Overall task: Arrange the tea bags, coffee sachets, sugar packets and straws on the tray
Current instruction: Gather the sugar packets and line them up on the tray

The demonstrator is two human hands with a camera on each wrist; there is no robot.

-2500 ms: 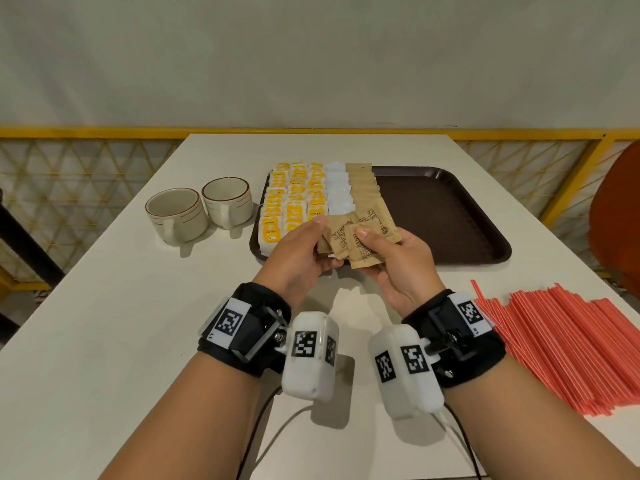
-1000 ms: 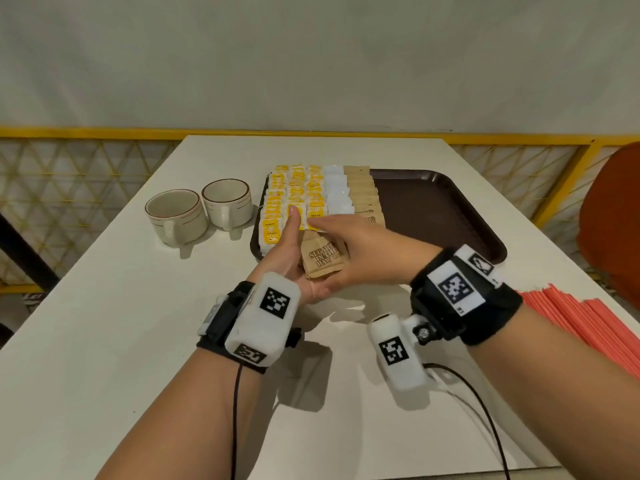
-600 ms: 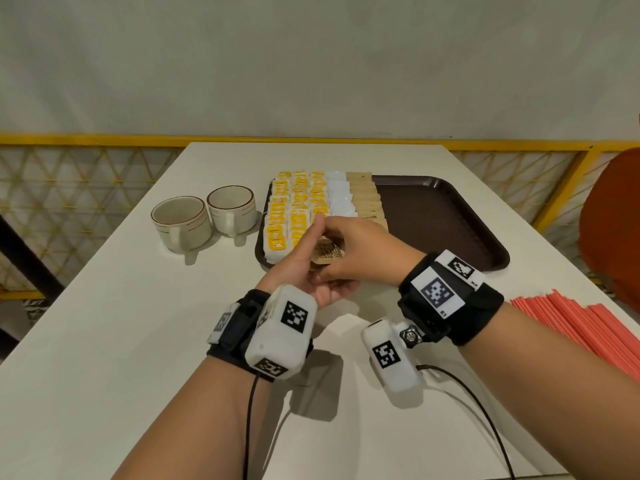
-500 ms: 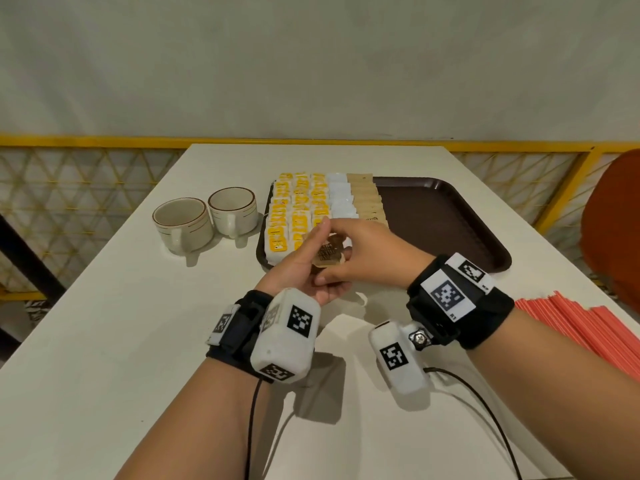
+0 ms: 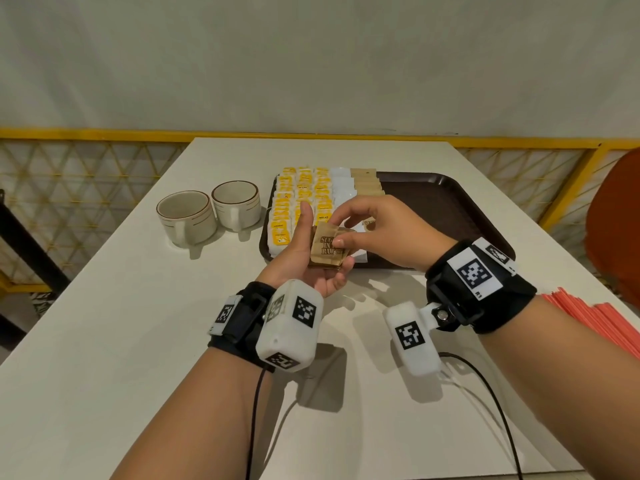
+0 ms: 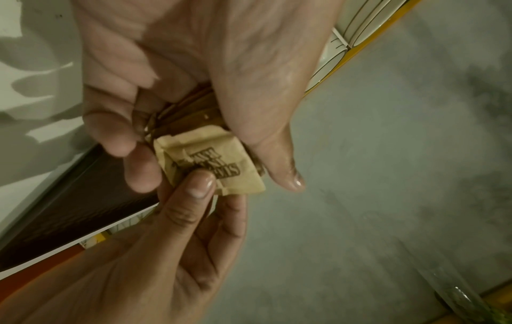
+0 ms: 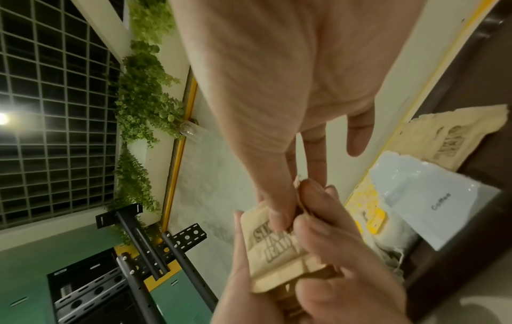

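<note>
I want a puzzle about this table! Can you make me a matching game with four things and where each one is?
Things:
1. cups
2. straws
3. brown sugar packets
4. yellow tea bags

Places:
A. on the tray's left part
B. held in the left hand
C. on the table, left of the tray
D. on the table, at the right edge

Pairs: 1-C, 2-D, 3-B, 4-A

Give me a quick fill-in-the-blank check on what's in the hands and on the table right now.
1. The left hand holds a stack of brown ____ packets.
2. The right hand pinches the ____ packet of that stack.
3. The red straws lie on the ____, not on the tray.
4. Left of the tray stand ____ cups.

Missing words: sugar; top; table; two
</note>
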